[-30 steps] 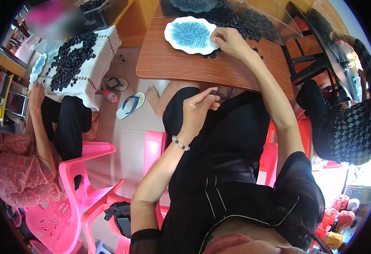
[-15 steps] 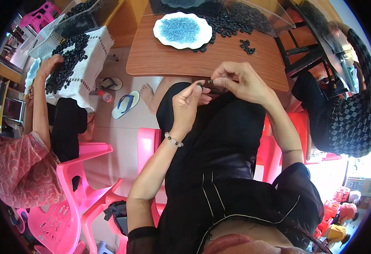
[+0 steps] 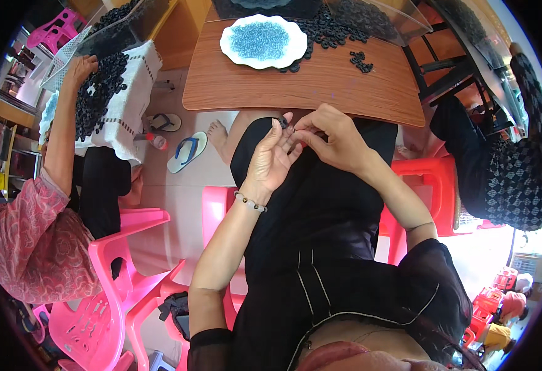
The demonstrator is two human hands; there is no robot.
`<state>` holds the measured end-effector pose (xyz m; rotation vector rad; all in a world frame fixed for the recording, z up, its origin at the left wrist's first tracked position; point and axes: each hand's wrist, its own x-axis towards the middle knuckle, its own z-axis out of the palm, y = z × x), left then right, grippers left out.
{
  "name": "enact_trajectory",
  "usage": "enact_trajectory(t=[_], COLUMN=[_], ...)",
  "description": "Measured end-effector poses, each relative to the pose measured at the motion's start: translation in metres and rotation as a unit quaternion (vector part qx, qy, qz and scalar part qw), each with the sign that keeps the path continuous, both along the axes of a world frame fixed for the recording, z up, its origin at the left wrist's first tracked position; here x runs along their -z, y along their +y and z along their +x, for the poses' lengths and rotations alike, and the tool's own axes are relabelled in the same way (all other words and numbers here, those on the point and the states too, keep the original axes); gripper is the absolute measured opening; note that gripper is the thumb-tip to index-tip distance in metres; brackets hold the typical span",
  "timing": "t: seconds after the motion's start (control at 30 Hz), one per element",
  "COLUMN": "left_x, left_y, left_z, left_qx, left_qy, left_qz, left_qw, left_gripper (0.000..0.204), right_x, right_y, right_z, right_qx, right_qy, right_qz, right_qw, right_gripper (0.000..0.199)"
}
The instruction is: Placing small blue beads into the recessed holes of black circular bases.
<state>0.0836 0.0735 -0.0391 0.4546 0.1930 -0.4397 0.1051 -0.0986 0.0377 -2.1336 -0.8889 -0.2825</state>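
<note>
A small black ring (image 3: 283, 122) is pinched at the fingertips of the left hand (image 3: 271, 157), held over the lap just short of the wooden table (image 3: 234, 86); the right hand (image 3: 333, 136) is closed in a pinch right against it, though what it grips cannot be told. Risk as judged: the ring is tiny, so a slipped pinch would likely drop it onto dark clothing or the floor, well apart from the white plate of blue beads (image 3: 224, 43) and the loose black pieces (image 3: 361, 60).

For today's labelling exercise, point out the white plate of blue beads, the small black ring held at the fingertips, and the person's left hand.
white plate (image 3: 234, 48), head view, bare left rim.
small black ring (image 3: 283, 122), head view, its visible face.
left hand (image 3: 271, 159), head view, middle of the palm.
</note>
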Motion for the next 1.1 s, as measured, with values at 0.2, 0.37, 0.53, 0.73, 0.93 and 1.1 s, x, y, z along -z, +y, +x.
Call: enact_trajectory(t=[0.2, 0.37, 0.53, 0.73, 0.93, 1.1], left_x=[0.001, -0.001, 0.000, 0.002, 0.004, -0.001], left_y=[0.000, 0.000, 0.002, 0.002, 0.002, 0.003], left_z=[0.002, 0.000, 0.001, 0.002, 0.002, 0.002], left_qx=[-0.003, -0.005, 0.001, -0.004, -0.010, -0.001], left_qy=[-0.008, -0.007, 0.000, 0.033, 0.037, 0.065], left_qz=[-0.005, -0.005, -0.016, -0.011, 0.005, 0.006], left_qw=[1.000, 1.000, 1.000, 0.999, 0.999, 0.998], left_gripper=[0.048, 0.047, 0.046, 0.037, 0.032, 0.026], right_x=[0.008, 0.007, 0.011, 0.016, 0.022, 0.032], right_y=[0.006, 0.011, 0.013, 0.013, 0.008, 0.004], right_z=[0.001, 0.000, -0.001, 0.006, 0.008, 0.013], right_qx=[0.007, 0.028, 0.049, 0.036, 0.030, 0.025], right_qy=[-0.021, -0.030, -0.069, -0.119, -0.156, -0.166], right_qz=[-0.003, -0.012, 0.002, 0.025, 0.020, 0.024], right_qw=[1.000, 0.999, 0.996, 0.992, 0.987, 0.985], right_gripper=[0.016, 0.015, 0.012, 0.013, 0.017, 0.018])
